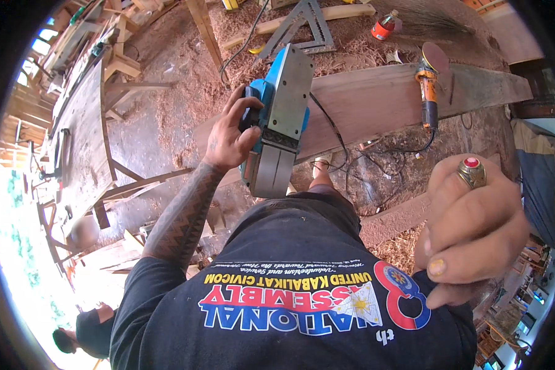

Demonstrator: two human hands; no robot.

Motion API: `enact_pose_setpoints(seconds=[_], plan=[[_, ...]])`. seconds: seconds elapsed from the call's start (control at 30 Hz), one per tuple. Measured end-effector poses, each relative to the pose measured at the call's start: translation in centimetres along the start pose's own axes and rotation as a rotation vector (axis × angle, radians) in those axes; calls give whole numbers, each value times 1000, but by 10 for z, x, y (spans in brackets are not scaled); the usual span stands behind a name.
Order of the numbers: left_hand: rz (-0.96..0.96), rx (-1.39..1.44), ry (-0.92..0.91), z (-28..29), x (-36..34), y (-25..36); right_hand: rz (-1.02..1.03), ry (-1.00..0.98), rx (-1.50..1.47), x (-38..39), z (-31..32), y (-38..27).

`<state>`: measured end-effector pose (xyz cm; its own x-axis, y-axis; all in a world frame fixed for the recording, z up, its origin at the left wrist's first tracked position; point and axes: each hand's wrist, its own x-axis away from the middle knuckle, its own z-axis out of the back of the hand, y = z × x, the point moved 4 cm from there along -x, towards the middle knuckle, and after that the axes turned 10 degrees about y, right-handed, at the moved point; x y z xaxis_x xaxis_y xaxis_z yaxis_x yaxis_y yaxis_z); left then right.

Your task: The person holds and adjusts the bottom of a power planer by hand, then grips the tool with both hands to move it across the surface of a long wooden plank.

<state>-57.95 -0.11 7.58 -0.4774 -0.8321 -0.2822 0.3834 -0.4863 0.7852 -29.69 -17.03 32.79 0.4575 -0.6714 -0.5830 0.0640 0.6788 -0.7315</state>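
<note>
head view: l. hand point(231, 135) wrapped round the black handle point(251, 108) of a blue power planer point(282, 120), fingers part-closed on it; planer's tipped w/ its metal sole facing the cam, in front of a long wood board point(370, 105). r. hand point(475, 228) up close to cam, fingers curled in, ring point(472, 174) on one; can't tell if it's got anything. orange sander point(427, 89) w/ round disc lies on the board's r. part.

Smooth metal planer sole point(288, 111), wooden plank point(370, 103)
</note>
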Motion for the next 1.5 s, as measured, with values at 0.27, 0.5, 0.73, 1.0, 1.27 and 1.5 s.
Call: enact_pose_setpoints(seconds=[0.27, 0.5, 0.73, 1.0, 1.27, 1.5], plan=[[11, -46, 13, -1, -1, 4, -44, 28, 10, 6, 4, 5], [14, -47, 17, -2, 1, 6, -21, 118, -2, 17, -6, 22], [-13, -37, 26, -4, 0, 3, -76, 252, 79, 31, -11, 30], [-22, 3, 40, -6, 0, -3, -112, 246, 87, 33, -9, 32], [-26, -4, 41, -4, 1, 1, -107, 256, 110, 34, -10, 35], [14, -82, 14, -3, -1, 8, -138, 269, 134, 35, -13, 39]])
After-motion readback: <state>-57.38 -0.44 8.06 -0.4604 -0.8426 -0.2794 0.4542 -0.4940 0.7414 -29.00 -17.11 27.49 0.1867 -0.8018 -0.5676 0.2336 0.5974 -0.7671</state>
